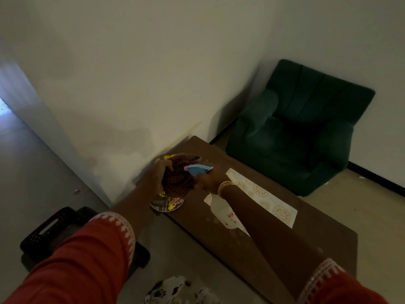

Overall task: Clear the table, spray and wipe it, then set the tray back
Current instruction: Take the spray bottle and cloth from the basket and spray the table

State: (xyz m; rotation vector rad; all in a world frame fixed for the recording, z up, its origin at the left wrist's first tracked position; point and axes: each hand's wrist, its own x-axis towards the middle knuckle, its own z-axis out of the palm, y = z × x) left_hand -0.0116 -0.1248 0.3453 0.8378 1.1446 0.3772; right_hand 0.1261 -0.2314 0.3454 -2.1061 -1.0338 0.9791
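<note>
Spray bottle (221, 212), blue-headed, is gripped by the right hand (210, 179) above the brown worktop (306, 233). The left hand (158, 174) clutches a checked cloth (182, 174) over a plate (166, 206) at the worktop's edge.

Both arms outstretched, grips (161, 175) (208, 179) clenched

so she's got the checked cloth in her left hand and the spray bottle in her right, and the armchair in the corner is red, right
Not quite: the armchair is dark green, not red, as the head view shows. The rest holds: the left hand grips the checked cloth and the right hand holds the spray bottle over the table.
</note>
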